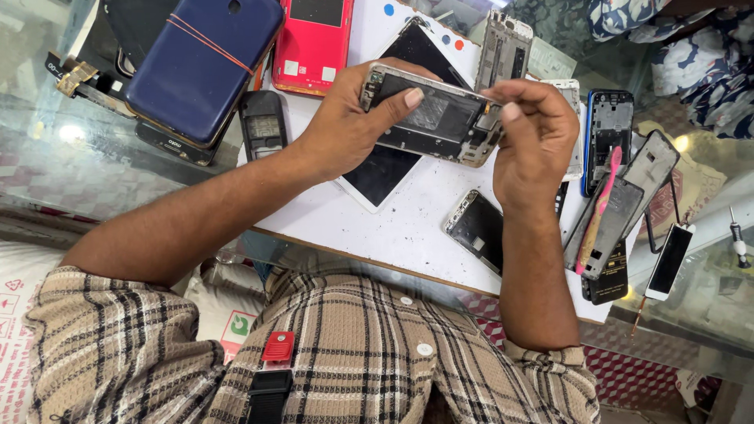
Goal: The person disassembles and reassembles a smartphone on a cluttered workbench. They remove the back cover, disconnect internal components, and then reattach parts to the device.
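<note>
Left hand [345, 118] and right hand [534, 129] both grip an opened phone frame [432, 118] above the white tabletop [393, 228]; blue case [200, 67], red phone [312, 43], pink toothbrush [599, 208] and loose screens lie around.

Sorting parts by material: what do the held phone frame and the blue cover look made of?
Phone frame: likely metal, silvery rim with dull scuffed edges; inner plate dark, material unclear. Blue cover: probably matte plastic or rubbery, soft even sheen, thin orange band around it.

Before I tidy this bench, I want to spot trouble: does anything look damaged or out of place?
Yes. The phone held in the left hand and right hand is stripped open, its insides bare. A pink toothbrush lies among loose phone parts, and a small screen sits off the white board.
</note>
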